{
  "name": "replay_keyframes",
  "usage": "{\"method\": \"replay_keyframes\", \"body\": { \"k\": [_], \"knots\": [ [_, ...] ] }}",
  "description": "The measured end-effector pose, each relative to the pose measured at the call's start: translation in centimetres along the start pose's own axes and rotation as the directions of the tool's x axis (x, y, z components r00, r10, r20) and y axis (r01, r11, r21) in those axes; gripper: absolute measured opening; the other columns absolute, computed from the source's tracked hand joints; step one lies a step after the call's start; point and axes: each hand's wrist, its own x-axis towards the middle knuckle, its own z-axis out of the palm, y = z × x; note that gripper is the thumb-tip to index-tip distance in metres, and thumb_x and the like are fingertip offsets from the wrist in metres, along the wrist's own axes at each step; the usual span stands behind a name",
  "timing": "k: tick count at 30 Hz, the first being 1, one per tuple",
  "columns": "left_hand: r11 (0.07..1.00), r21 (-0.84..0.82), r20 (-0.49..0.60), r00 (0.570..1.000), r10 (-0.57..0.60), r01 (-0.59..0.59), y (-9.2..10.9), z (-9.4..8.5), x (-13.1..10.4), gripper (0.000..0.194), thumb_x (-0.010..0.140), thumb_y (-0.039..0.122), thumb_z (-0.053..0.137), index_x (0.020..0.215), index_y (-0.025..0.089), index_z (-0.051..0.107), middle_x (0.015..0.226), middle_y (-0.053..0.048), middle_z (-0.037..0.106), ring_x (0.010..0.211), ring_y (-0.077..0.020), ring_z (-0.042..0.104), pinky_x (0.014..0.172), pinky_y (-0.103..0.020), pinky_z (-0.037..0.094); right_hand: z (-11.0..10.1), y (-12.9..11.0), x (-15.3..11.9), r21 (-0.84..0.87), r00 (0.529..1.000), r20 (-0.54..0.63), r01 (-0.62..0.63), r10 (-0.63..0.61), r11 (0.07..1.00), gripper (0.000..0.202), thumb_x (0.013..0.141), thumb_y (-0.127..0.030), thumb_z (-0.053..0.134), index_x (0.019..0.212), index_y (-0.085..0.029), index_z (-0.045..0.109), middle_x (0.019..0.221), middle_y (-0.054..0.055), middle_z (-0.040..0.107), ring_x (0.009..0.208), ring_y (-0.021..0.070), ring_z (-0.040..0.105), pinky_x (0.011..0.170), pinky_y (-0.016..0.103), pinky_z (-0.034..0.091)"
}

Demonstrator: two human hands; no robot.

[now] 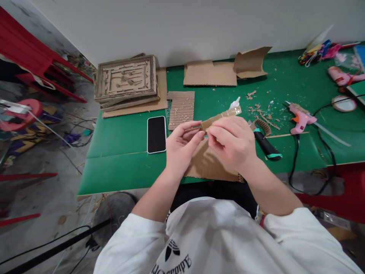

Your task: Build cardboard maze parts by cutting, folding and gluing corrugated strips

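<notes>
A short strip of brown cardboard (208, 122) is held up over the table, its far right end looking shiny, as if covered with clear tape. My left hand (184, 142) pinches the strip's left end between thumb and fingers. My right hand (234, 140) is closed at the strip's near side, fingertips pressed together close to the left thumb; whether something tiny is between them cannot be seen. Below both hands lies a flat cardboard sheet (203, 165). Just beyond the strip shows a small white piece (235, 102), partly hidden.
Left of my hands lie a phone (156, 134), a corrugated piece (182, 108) and stacked cardboard panels (125, 78). To the right are a utility knife (267, 145), cardboard scraps (261, 112), a pink glue gun (301, 118) with its cable, and a tape roll (344, 103).
</notes>
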Motion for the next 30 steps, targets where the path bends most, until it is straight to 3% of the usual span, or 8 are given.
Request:
{"method": "replay_keyframes", "body": {
  "k": [4, 13, 16, 23, 27, 30],
  "knots": [
    [0.997, -0.006, -0.024, 0.997, -0.071, 0.071, 0.1, 0.0, 0.1, 0.018, 0.069, 0.030, 0.078, 0.077, 0.017, 0.068, 0.074, 0.001, 0.069, 0.066, -0.0095, 0.067, 0.068, -0.022, 0.057, 0.2, 0.0, -0.2, -0.032, 1.000, -0.007, 0.028, -0.029, 0.999, 0.009, 0.083, -0.012, 0.054, 0.082, -0.020, 0.059, 0.078, 0.001, 0.069, 0.077, 0.0137, 0.063, 0.074, 0.028, 0.049],
    [0.996, 0.017, -0.001, 0.996, -0.088, 0.088, -0.4, -0.5, -0.6, 0.014, 0.071, 0.028, 0.075, 0.075, 0.017, 0.066, 0.076, 0.001, 0.069, 0.071, -0.0095, 0.066, 0.069, -0.020, 0.055, 0.7, -0.3, -1.4, 0.042, 0.999, 0.025, 0.039, -0.040, 0.998, 0.010, 0.083, -0.013, 0.058, 0.091, -0.018, 0.060, 0.086, 0.006, 0.071, 0.083, 0.0165, 0.066, 0.079, 0.030, 0.052],
    [0.992, 0.090, 0.014, 0.995, -0.094, 0.093, -0.7, -0.8, -1.4, 0.015, 0.074, 0.031, 0.072, 0.074, 0.017, 0.066, 0.074, 0.000, 0.069, 0.070, -0.0110, 0.067, 0.067, -0.021, 0.055, 0.8, -0.6, -2.6, 0.091, 1.000, 0.021, -0.004, 0.002, 0.996, 0.015, 0.082, -0.012, 0.060, 0.097, -0.017, 0.061, 0.088, 0.007, 0.072, 0.087, 0.0169, 0.067, 0.079, 0.029, 0.053],
    [0.915, 0.404, 0.190, 0.977, -0.099, 0.015, -1.3, -2.2, -2.5, 0.016, 0.083, 0.031, 0.060, 0.085, 0.017, 0.068, 0.084, -0.005, 0.073, 0.076, -0.0152, 0.070, 0.075, -0.025, 0.054, 0.5, -0.7, -4.9, 0.154, 0.984, 0.102, -0.161, 0.147, 0.975, 0.015, 0.081, -0.008, 0.061, 0.092, -0.017, 0.065, 0.084, 0.007, 0.071, 0.076, 0.0156, 0.064, 0.071, 0.029, 0.054],
    [0.944, 0.300, 0.194, 0.960, -0.202, 0.138, -1.7, -2.3, -2.5, 0.023, 0.082, 0.036, 0.061, 0.096, 0.017, 0.062, 0.079, -0.003, 0.071, 0.071, -0.0143, 0.070, 0.069, -0.024, 0.055, 0.5, -1.1, -5.5, 0.190, 0.974, 0.111, -0.214, 0.196, 0.958, 0.015, 0.083, -0.009, 0.057, 0.091, -0.018, 0.066, 0.081, 0.006, 0.070, 0.072, 0.0144, 0.062, 0.067, 0.027, 0.053],
    [0.954, 0.233, 0.185, 0.954, -0.236, 0.191, -2.0, -2.0, -2.5, 0.029, 0.078, 0.040, 0.066, 0.094, 0.017, 0.062, 0.080, -0.003, 0.070, 0.073, -0.0140, 0.069, 0.068, -0.023, 0.055, 0.7, -1.6, -5.9, 0.203, 0.978, 0.125, -0.193, 0.170, 0.960, 0.015, 0.083, -0.010, 0.057, 0.091, -0.017, 0.067, 0.080, 0.006, 0.069, 0.074, 0.0150, 0.063, 0.068, 0.027, 0.053]
  ]
}}
